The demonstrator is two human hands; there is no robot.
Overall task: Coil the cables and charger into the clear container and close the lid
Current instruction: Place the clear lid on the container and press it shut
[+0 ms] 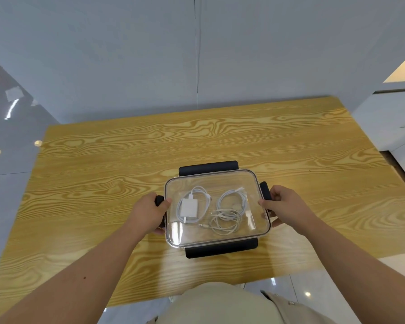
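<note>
A clear rectangular container [262, 228] stands on the wooden table with its clear lid [211, 181] lying on top. Inside lie a white charger [190, 208] ringed by its coiled white cable [205, 195], and to its right two more coiled white cables [229, 211]. Black latch flaps stick out at the far side [208, 167] and the near side [220, 249]. My left hand [147, 215] grips the black left latch [159, 200], thumb on the lid's edge. My right hand [285, 205] grips the right side at the black right latch [265, 189].
The wooden table [150, 160] reaches to a grey wall at the back. Its near edge runs just above my lap [220, 302]. Glossy floor shows to the left, and a white counter [391, 122] stands at the right.
</note>
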